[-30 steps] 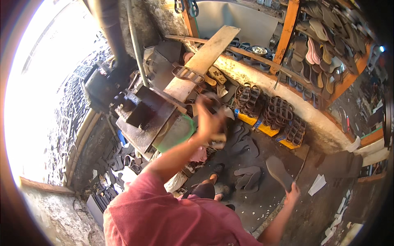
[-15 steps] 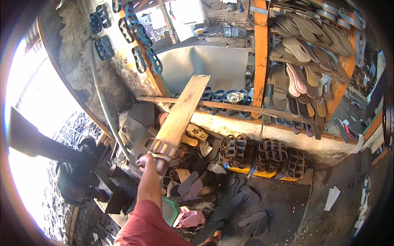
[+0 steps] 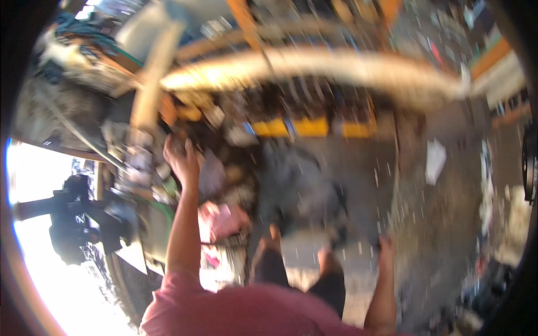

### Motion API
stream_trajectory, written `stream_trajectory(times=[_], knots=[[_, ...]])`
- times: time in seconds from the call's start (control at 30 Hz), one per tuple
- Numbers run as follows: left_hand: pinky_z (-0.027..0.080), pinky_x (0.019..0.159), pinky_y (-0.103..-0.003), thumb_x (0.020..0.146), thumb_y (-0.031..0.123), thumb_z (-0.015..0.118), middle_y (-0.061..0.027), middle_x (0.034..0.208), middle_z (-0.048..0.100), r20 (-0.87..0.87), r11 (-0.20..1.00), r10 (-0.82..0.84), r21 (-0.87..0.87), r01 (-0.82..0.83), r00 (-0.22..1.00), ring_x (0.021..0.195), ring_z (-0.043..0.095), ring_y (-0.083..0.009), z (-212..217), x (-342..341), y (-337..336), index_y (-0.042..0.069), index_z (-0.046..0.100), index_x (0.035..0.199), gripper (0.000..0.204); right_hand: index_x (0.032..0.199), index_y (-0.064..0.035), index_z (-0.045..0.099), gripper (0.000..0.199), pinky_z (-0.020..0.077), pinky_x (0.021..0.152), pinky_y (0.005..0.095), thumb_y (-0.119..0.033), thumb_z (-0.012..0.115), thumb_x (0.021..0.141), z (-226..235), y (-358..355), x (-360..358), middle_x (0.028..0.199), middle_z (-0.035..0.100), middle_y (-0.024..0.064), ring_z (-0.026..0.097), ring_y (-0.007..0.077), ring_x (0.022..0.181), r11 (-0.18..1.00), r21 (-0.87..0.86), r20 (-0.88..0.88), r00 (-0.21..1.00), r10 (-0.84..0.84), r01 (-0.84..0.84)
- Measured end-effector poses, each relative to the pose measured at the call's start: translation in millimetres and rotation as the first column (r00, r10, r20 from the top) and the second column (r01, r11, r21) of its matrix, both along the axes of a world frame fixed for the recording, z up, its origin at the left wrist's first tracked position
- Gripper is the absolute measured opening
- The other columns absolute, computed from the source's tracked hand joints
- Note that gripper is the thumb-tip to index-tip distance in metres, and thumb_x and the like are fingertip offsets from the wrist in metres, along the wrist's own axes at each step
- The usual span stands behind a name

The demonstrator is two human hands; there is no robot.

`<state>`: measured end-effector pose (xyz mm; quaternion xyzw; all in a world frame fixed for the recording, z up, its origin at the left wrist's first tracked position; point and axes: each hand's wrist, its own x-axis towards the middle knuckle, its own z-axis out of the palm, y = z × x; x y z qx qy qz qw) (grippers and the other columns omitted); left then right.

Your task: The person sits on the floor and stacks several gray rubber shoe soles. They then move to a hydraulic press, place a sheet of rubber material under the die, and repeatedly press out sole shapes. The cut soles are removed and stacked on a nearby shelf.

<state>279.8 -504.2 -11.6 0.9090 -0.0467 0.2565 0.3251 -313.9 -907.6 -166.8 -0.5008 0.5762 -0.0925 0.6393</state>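
1. Far left, a dark machine (image 3: 75, 221) stands against bright daylight; one shows, well apart from both hands.
2. The left hand (image 3: 180, 159) is raised on an outstretched arm, its fingers (image 3: 171, 147) curled over something dark, though motion blur hides whether they pinch it or only touch it.
3. One pale wooden plank (image 3: 152, 84) lies up and just left of that hand; its long axis runs steeply upward, leaning right, and its lower end sits near the fingertips. The left hand is far the nearer of the two.
4. One pink cloth (image 3: 224, 219) lies on the floor just right of the left forearm.
5. Three yellow blocks (image 3: 305, 126) sit in a row farther back.
6. The right hand (image 3: 386, 246) hangs low over the grey floor (image 3: 443, 224); I cannot tell whether its fingers are spread or pressed together.
7. One white scrap (image 3: 435, 161) lies on the floor, up and right of it.
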Motion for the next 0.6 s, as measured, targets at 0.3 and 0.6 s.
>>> stream_trajectory(times=[0.3, 0.6], knots=[[0.043, 0.112, -0.045, 0.089, 0.043, 0.077, -0.0252, 0.144, 0.054, -0.797, 0.789, -0.429, -0.103, 0.605, 0.425, 0.135, 0.053, -0.0389, -353.6, -279.3, -194.0, 0.002, 0.053, 0.145, 0.073, 0.136, -0.0065, 0.061, 0.05, 0.0501, 0.08, 0.0327, -0.011, 0.07, 0.087, -195.1, -51.4, -63.6, 0.114, 0.063, 0.0045, 0.062, 0.0156, 0.103, 0.984, 0.179, -0.1, 0.994, 0.041, -0.023], [0.041, 0.115, -0.05, 0.088, 0.047, 0.075, -0.0285, 0.151, 0.047, -0.759, 0.752, -0.297, 0.189, 0.632, 0.58, 0.139, 0.046, -0.0453, -656.0, -319.1, -189.5, 0.0, 0.038, 0.152, 0.088, 0.132, -0.0012, 0.056, 0.056, 0.051, 0.086, 0.0385, -0.029, 0.076, 0.088, -451.0, 21.3, 3.4, 0.119, 0.063, 0.0119, 0.062, 0.0242, 0.105, 0.836, 0.409, 0.157, 0.931, 0.33, -0.366]])
